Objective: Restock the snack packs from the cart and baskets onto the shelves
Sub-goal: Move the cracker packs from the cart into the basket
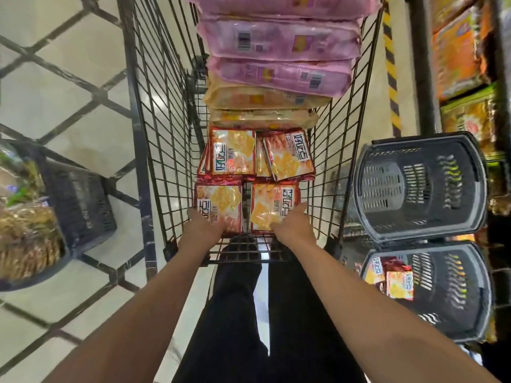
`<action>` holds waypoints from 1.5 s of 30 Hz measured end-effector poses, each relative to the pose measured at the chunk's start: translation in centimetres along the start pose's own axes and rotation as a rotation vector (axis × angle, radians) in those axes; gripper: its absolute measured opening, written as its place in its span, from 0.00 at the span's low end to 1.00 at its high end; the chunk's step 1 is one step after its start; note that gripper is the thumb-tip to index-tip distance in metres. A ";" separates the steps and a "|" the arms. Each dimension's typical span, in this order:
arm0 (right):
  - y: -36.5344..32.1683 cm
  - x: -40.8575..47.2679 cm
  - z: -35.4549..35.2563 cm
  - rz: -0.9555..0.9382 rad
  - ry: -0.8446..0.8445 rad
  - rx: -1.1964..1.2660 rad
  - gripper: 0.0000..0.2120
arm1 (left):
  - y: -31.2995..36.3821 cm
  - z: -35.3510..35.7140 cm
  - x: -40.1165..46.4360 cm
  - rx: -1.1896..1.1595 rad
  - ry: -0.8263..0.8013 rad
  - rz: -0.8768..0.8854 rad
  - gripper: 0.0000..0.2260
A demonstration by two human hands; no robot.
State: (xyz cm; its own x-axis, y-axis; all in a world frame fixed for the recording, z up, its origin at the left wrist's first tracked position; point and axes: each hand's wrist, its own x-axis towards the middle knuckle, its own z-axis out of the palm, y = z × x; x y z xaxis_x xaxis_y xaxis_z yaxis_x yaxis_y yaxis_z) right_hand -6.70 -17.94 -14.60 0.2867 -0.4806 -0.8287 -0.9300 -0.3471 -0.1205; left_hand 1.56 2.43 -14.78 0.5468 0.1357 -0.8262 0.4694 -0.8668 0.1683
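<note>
1. We look down into a black wire cart (pixel 154 134) standing on a pale tiled floor (pixel 55 87) crossed by dark diagonal lines.
2. Our left hand (pixel 203 226) rests on the near-left red-and-orange snack pack (pixel 219 200); whether its fingers curl round the pack we cannot tell.
3. Our right hand (pixel 293 226) lies on the near-right snack pack (pixel 273 205), forefinger extended, the other fingers hidden against the wrapper.
4. Two more like packs (pixel 235 154) lie just beyond, then tan packs (pixel 262 102) and pink packs (pixel 279 40) stacked toward the far end.
5. To the right, two grey plastic baskets (pixel 420 186) stand beside the cart; the nearer basket (pixel 453 294) holds a few red-and-orange packs (pixel 398 283).
6. Shelves (pixel 464 51) of orange and green packets line the far right, past a yellow-and-black floor stripe (pixel 392 78).
7. A dark basket (pixel 80 205) of blurred goods sits at left.
</note>
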 end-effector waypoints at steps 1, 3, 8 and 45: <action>0.1 0.2 0.3 0.013 0.006 0.035 0.52 | 0.0 0.1 0.2 0.000 0.006 -0.005 0.38; 0.1 0.2 0.7 0.009 0.028 0.041 0.44 | 0.2 0.3 0.1 0.017 0.022 0.007 0.38; 0.2 -0.8 0.5 -0.011 0.042 0.114 0.34 | 0.6 0.0 -1.2 0.098 0.096 0.100 0.40; 16.2 -23.4 -10.1 -0.171 0.545 1.445 0.09 | 5.7 -7.4 -21.2 -0.564 -0.205 0.650 0.20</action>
State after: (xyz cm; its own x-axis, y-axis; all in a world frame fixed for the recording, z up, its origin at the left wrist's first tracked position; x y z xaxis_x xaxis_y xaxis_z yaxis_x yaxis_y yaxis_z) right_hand -26.19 -20.43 8.35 0.1566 -0.8533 -0.4974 -0.2094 0.4635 -0.8610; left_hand -2.19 -1.80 7.67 0.7144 -0.4373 -0.5462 0.4109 -0.3697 0.8334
